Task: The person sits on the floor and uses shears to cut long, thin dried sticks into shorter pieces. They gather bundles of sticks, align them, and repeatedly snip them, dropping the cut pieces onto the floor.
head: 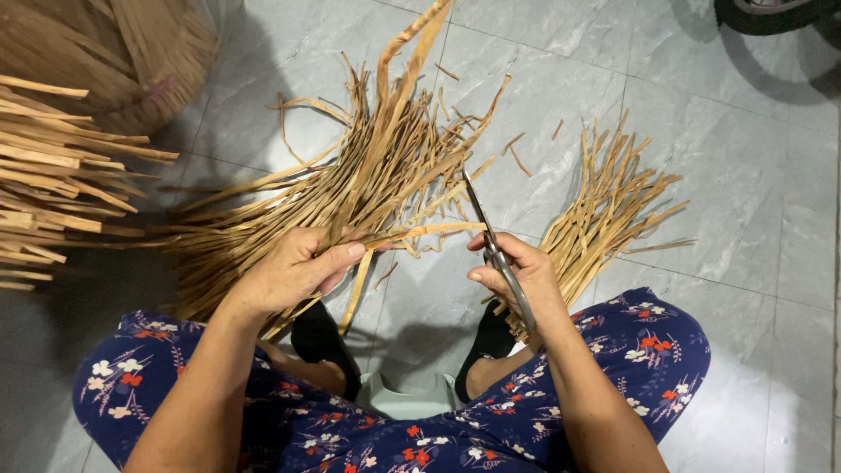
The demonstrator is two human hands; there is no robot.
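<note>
My left hand grips a fanned bundle of dried strips, steadying it for the scissors clasped in my right hand.

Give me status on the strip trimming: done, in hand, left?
Done, apparently: a cut bundle lies by the right knee. In hand: left hand grips a fanned bunch of strips; right hand holds scissors at a strip. Left, likely: the stacked strips at far left.

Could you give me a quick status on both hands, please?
Left hand grips strip bundle. Right hand holds scissors, blades at strips. Cut pile lies right.
</note>
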